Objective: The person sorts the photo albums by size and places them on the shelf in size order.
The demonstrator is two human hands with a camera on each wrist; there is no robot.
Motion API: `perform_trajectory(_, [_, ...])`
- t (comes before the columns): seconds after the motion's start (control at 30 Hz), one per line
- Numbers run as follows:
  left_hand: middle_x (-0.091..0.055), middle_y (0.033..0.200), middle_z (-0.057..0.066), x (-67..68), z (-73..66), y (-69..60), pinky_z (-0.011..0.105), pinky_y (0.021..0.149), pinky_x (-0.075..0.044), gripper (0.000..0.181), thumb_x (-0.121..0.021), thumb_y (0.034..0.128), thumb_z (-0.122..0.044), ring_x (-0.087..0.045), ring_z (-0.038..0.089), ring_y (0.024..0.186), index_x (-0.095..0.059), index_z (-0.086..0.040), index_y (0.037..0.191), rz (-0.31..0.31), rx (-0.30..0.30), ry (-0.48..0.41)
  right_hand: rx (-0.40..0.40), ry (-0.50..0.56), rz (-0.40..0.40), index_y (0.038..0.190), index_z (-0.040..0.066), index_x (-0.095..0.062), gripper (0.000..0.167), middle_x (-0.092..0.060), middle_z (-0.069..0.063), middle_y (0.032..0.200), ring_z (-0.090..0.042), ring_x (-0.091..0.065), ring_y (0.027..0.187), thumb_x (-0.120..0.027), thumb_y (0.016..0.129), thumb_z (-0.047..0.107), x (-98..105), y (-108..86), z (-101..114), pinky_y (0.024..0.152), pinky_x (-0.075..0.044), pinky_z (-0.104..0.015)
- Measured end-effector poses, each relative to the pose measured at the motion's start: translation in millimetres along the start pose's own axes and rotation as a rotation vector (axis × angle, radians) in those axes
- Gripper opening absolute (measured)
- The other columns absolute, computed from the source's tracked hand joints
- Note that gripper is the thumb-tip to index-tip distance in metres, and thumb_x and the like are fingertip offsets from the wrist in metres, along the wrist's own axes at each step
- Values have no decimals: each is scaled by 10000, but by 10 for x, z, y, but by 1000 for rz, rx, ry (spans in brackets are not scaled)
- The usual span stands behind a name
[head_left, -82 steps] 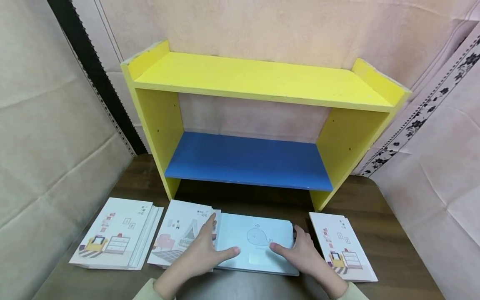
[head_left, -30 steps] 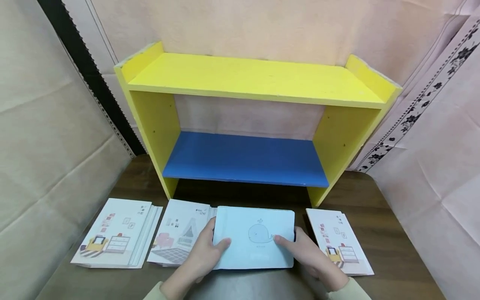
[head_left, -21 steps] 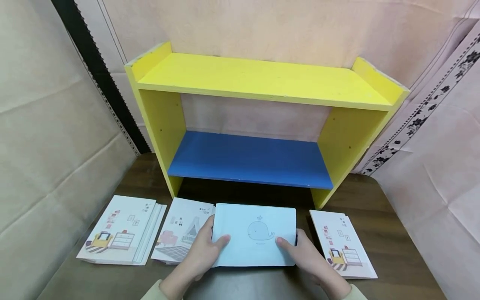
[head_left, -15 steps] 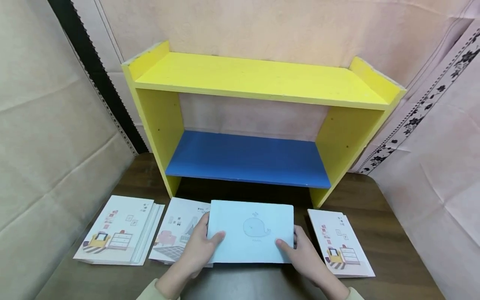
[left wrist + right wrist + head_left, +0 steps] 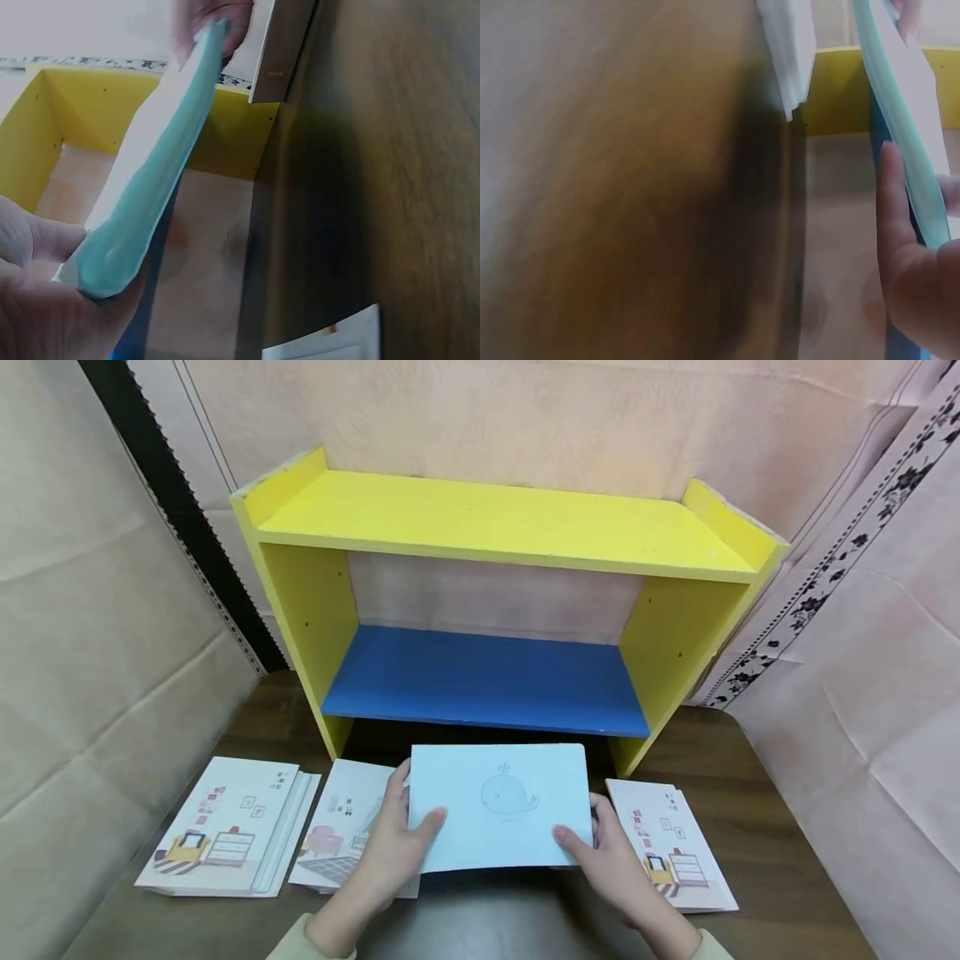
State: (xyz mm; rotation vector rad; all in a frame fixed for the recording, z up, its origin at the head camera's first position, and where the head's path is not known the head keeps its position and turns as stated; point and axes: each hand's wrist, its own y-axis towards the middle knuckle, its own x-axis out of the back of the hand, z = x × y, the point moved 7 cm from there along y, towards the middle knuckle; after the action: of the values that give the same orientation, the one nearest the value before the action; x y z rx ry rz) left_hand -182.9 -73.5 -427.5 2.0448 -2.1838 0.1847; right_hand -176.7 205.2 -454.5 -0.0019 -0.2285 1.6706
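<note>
A light-blue book [image 5: 498, 837] with a whale drawn on its cover is held up in front of the shelf, between both hands. At its left edge my left hand [image 5: 400, 847] grips it, thumb on the cover and fingers behind. My right hand [image 5: 611, 864] pinches the opposite edge the same way. The left wrist view shows the book [image 5: 154, 187] edge-on, lifted off the table. In the right wrist view, the right hand [image 5: 922, 281] has fingers on both sides of the book [image 5: 904, 124]. Behind the left hand lies a stack of white booklets [image 5: 333, 827], partly covered.
A yellow bookcase [image 5: 495, 522] with a blue lower shelf [image 5: 487, 681] stands at the back of the brown table [image 5: 780, 843]. More white booklets [image 5: 225, 827] lie far left, and another pile of booklets [image 5: 671, 839] lies to the right. Fabric walls enclose both sides.
Both hands closed on the book's edges and raised it from the table. It has moved up toward the bookcase and slightly left, uncovering table below it. The other booklets stay put.
</note>
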Motion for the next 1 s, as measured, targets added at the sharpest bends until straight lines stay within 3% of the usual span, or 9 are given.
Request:
perform_trajectory(0.07, [-112, 1602, 52, -26, -61, -22, 499, 1096, -273, 960, -670, 916, -123, -262, 276, 1395, 22, -346, 1541, 9, -48, 102, 19, -18, -22, 1362, 165, -333, 517, -628, -102, 1211, -244, -666, 971, -639, 948, 206, 22, 8, 74, 779, -550, -321])
perform_trajectory(0.13, [-27, 1611, 39, -64, -124, -50, 478, 1054, -349, 1076, -705, 893, -154, -376, 290, 1328, 145, -382, 1513, 34, -88, 197, 46, -46, -40, 1360, 181, -340, 492, -627, -81, 1222, -228, -666, 971, -623, 959, 211, 47, 15, 152, 778, -547, -313])
perform_trajectory(0.2, [-8, 1610, 35, -102, -169, -75, 418, 926, -471, 1182, -744, 861, -171, -520, 271, 1180, 242, -409, 1468, 72, -101, 254, 84, -62, -44, 1366, 177, -328, 487, -619, -83, 1238, -225, -665, 973, -607, 969, 214, 65, 26, 231, 778, -546, -312])
perform_trajectory(0.3, [-9, 1608, 49, -129, -218, -93, 351, 790, -507, 1300, -800, 804, -170, -583, 222, 1035, 314, -410, 1430, 113, -103, 294, 156, -86, -53, 1375, 163, -299, 512, -603, -97, 1255, -220, -665, 972, -604, 969, 225, 92, 37, 338, 776, -548, -309])
perform_trajectory(0.47, [31, 1607, 7, -101, -326, -61, 402, 930, -458, 1421, -866, 707, -103, -500, 240, 1184, 321, -382, 1436, 108, -150, 318, 282, -122, -34, 1385, 161, -250, 557, -579, -82, 1282, -210, -655, 1003, -609, 966, 237, 92, 54, 504, 798, -549, -316])
perform_trajectory(0.6, [25, 1604, -28, -58, -460, -15, 430, 950, -454, 1431, -869, 694, -59, -487, 259, 1212, 308, -357, 1452, 67, -216, 327, 399, -167, -30, 1400, 156, -250, 560, -564, -64, 1272, -196, -644, 1016, -603, 967, 190, 82, 44, 687, 796, -549, -315])
perform_trajectory(0.73, [62, 1602, -13, -17, -613, 33, 456, 945, -464, 1403, -848, 715, -23, -455, 292, 1247, 302, -317, 1464, 33, -288, 333, 498, -200, 11, 1427, 141, -199, 569, -556, -126, 1212, -223, -676, 847, -554, 983, 107, 62, 22, 876, 655, -573, -344])
perform_trajectory(0.87, [106, 1600, -19, 45, -772, 87, 499, 982, -425, 1361, -825, 733, 5, -346, 314, 1336, 273, -285, 1484, -10, -354, 355, 536, -206, 94, 1443, 125, -94, 684, -535, -193, 1146, -275, -666, 690, -573, 962, 47, 32, 36, 1022, 555, -569, -369])
perform_trajectory(1.0, [103, 1606, -13, 111, -896, 137, 517, 1023, -369, 1310, -801, 755, 21, -215, 285, 1410, 231, -282, 1503, -48, -411, 378, 521, -279, 89, 1440, 162, -58, 874, -493, -117, 1209, -230, -665, 803, -713, 872, 54, 48, 77, 1114, 635, -576, -364])
